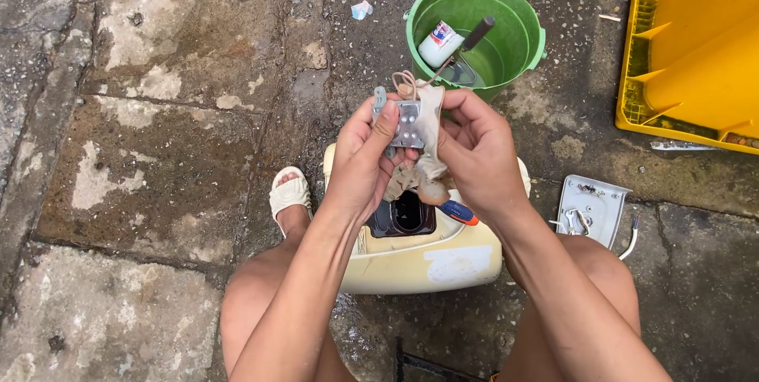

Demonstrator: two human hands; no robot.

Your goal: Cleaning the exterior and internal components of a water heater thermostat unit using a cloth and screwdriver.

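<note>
Head view: a small grey metal part point(409, 122) with holes in its plate is held up between both hands, above a cream-coloured appliance casing point(427, 259) lying on the wet concrete ground point(158, 153). The left hand point(362, 162) is curled round the part's left edge, with the thumb pressed on its face. The right hand point(477, 153) is closed on a stained cloth point(427, 149), which is wrapped against the part's right side and hangs down below it. A loop of thin wire point(404, 79) rises from the top of the part.

The step in hand appears to be the wiping of the part with the cloth. The next move would call for a firm left-hand hold while the cloth is drawn over the plate, with care taken of the wire.

Behind the hands, a green bucket point(528, 22) holds a white can point(439, 42) and a dark-handled tool point(471, 38). A yellow crate point(696, 50) stands at the right, and a grey cover plate point(591, 208) lies near the right knee.
</note>
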